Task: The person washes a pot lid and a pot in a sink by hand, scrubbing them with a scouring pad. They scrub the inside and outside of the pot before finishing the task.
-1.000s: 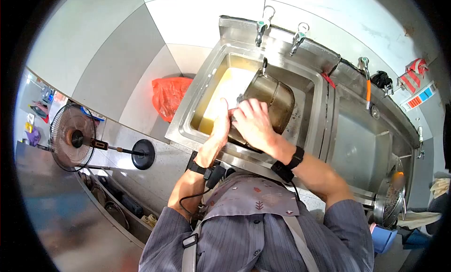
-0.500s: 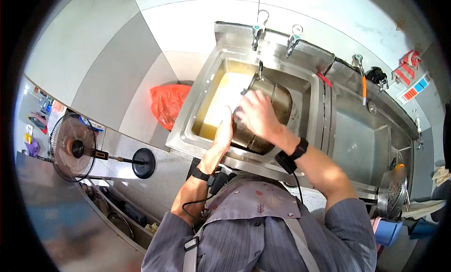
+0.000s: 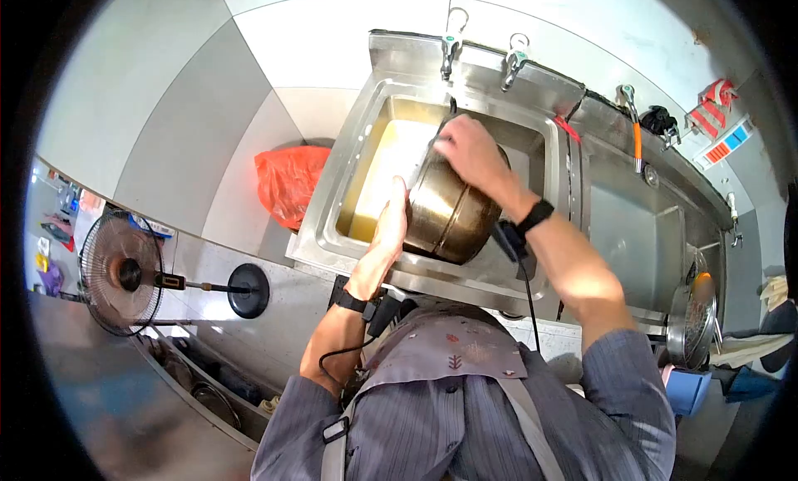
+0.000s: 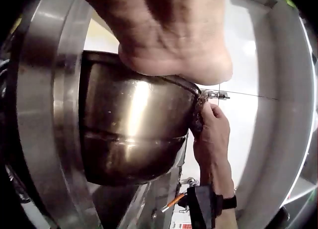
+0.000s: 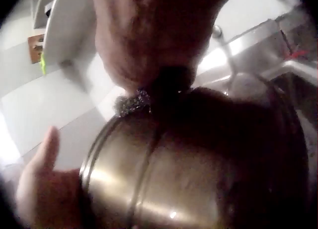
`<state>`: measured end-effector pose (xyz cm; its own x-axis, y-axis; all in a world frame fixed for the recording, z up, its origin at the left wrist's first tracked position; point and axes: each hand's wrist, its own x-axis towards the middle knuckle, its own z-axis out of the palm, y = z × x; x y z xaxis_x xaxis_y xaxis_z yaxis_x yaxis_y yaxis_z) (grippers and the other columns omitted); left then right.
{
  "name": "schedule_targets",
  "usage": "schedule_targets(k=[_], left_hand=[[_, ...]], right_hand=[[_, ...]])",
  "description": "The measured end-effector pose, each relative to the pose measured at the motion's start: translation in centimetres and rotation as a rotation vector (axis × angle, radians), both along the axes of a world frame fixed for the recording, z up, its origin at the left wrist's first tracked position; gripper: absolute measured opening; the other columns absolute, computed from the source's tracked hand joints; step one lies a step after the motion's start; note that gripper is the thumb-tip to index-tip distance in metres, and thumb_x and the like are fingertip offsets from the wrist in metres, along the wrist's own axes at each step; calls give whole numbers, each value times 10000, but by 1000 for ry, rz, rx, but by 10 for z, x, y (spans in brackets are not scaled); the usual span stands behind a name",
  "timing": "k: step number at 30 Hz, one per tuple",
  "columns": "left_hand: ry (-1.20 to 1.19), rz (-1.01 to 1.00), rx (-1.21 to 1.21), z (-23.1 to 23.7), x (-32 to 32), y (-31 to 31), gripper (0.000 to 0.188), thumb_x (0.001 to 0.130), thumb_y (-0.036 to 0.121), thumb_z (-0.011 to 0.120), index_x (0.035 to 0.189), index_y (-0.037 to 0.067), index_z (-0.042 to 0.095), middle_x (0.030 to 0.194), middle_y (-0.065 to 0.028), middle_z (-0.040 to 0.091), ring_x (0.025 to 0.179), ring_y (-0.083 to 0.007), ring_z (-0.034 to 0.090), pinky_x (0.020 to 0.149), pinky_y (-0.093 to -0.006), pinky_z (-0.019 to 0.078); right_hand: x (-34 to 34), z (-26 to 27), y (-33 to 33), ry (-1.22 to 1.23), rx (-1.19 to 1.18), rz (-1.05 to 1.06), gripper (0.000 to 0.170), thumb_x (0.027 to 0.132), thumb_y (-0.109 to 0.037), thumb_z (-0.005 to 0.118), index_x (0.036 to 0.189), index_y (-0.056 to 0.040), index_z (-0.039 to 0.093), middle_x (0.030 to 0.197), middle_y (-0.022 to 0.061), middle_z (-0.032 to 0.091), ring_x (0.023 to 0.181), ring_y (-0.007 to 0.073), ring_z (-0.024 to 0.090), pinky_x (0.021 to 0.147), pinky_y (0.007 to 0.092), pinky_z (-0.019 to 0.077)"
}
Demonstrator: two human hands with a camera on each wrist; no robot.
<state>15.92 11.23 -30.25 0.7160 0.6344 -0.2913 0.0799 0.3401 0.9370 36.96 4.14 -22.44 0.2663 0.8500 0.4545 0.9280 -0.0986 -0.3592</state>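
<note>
A tarnished brownish metal pot [image 3: 453,219] lies tilted on its side in the left basin of the steel sink [image 3: 318,240]. My right hand [image 3: 478,157] holds a steel wool scourer [image 5: 130,106] against the pot near its rim, on the side toward the faucets. At the pot's near left edge, my left hand [image 3: 391,223] rests against the rim; its thumb points up, apart from the metal. The other left fingers are hidden by the pot and palm, so I cannot tell whether they curl round the rim.
Two faucets [image 3: 450,53] stand behind the left basin. A second basin [image 3: 632,248] adjoins on the right, with a metal strainer [image 3: 692,323] at its near end. To the left are a red plastic bag [image 3: 289,184] and a standing fan [image 3: 125,273].
My right hand has moved with the scourer from the pot's near left edge along the rim toward the faucets. The pot has turned and shifted slightly nearer. My left hand stays at the rim.
</note>
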Motion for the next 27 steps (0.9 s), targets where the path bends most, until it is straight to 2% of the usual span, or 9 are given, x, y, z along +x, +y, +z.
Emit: schedule_targets(k=[7,10,12,13,15,18,19,22,27], left_hand=[[-93,-1,-29,-10,7,12,911,1083,690,363,1564,-81,427,1594,-187,471,1463,-248,418,1226,-349,298],[-105,-16,-14,-20,9,12,904,1083,690,361,1549,-80,440,1566,-191,497,1444,-257,443,1233,-362,297],[-28,60,21,-5,7,4,888,1082,686,373,1527,-76,470,1522,-187,541,1408,-259,487,1232,-375,312],[-8,52,17,3,1,-3,888,1082,686,373,1527,-76,470,1522,-187,541,1408,-259,487,1232,-375,312],[-44,68,-24,16,4,-7,848,1088,657,414,1535,-61,488,1557,-194,514,1429,-256,450,1213,-353,317],[20,-38,-7,4,4,2,772,1085,593,505,1482,-68,553,1478,-189,587,1374,-237,499,1189,-347,347],[16,-35,-9,3,5,5,772,1085,593,505,1482,-68,553,1478,-189,587,1374,-237,499,1189,-347,347],[98,-87,12,5,7,6,562,1069,514,609,1124,-32,729,1016,-50,691,952,-138,564,885,-313,481],[76,-18,153,-4,25,2,515,1052,500,645,954,1,730,824,4,614,789,-125,492,738,-317,444]], right_hand=[[-69,-9,-32,-264,-240,-61,242,986,-207,636,1076,17,619,1111,169,570,1005,323,553,961,485,512],[-104,-21,-64,-397,63,45,367,984,-224,662,1209,62,610,1383,210,572,1225,402,583,1065,505,502],[-82,-24,-53,-345,137,26,343,986,-218,657,1177,63,608,1330,218,586,1215,396,587,1049,514,504],[-57,-27,-38,-284,-33,-24,250,1013,-220,628,1097,11,585,1151,161,586,1011,288,580,941,439,544],[-15,0,-20,74,-237,-219,282,1048,-269,604,1110,5,577,1085,130,604,959,250,584,882,409,556],[-7,-19,-27,-112,-30,-215,306,1056,-311,610,1093,-10,570,1031,108,607,930,224,581,861,391,558],[-29,-7,-37,6,-174,-239,450,1017,-240,631,1315,89,557,1377,264,581,1262,422,578,1076,504,489],[-81,-30,-71,-244,68,-106,526,958,-258,698,1352,62,562,1405,247,545,1278,425,549,1067,521,487],[-39,-36,-73,-92,133,-88,448,948,-215,695,1289,53,584,1324,216,594,1215,385,574,1014,534,492]])
